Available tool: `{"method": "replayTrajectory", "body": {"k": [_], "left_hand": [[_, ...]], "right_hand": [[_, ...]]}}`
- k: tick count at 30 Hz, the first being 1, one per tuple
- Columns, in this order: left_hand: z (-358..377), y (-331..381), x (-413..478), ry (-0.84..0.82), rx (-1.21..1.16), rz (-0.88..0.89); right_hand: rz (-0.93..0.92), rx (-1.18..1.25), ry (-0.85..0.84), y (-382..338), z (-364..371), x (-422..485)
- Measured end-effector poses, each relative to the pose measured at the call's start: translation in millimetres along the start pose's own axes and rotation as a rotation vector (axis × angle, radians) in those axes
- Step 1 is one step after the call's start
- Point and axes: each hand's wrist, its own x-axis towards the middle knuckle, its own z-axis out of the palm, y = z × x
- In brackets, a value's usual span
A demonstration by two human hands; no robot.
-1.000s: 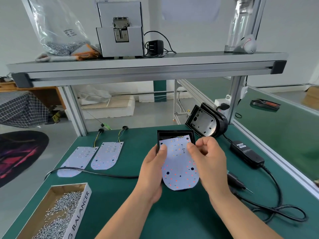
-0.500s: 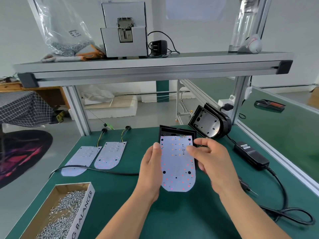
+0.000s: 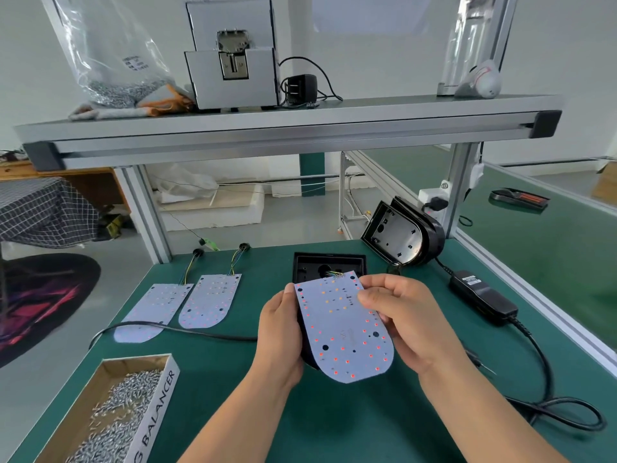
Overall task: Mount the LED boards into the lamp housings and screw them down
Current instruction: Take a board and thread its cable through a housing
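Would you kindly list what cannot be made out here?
Head view: floor of the black plastic lamp housing, covered by the white round-ended LED board, left hand and right hand.
Head view: cardboard box of silver screws, cut off by the bottom edge.
Head view: label on the black power adapter, too small.

Left hand [image 3: 278, 332] and right hand [image 3: 405, 325] are bare (forearms [image 3: 240, 419] likewise, uncovered).

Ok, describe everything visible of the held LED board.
White flat LED board, square at the far end, rounded at the near, dotted with red and orange LEDs and dark holes. Coloured wires leave its far edge. It lies tilted over a black lamp housing; left hand and right hand grip its sides.
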Motion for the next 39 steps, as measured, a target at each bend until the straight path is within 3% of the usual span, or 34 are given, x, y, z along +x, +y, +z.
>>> {"method": "replayTrajectory", "body": {"k": [5,9,14,21,27,35,39], "left_hand": [[0.6,-1.9,0.6,0.010,0.038,-0.007],[1.0,-0.2,-0.6,-0.059,0.074,0.055],[5.5,-11.1,-1.5,-0.075,0.099,0.066],[7.8,-18.7,2.5,-0.050,0.102,0.119],[-0.8,-15.9,4.8,-0.271,0.132,0.222],[-1.9,-20.1,7.6,-0.143,0.100,0.209],[-7.9,-18.4,10.4,-0.113,0.079,0.194]], "right_hand": [[0.016,0.052,-0.020,2.6,-0.7,2.3],[-0.063,0.041,0.099,7.7,-2.2,4.4],[-0.265,-0.279,0.247,9.9,5.9,5.9],[-0.365,-0.563,0.272,2.5,4.3,3.5],[-0.319,-0.558,0.253,-3.0,0.2,1.9],[-0.583,-0.937,0.267,-0.5,2.5,-3.5],[-0.440,-0.834,0.294,-2.9,-7.5,0.6]]}}
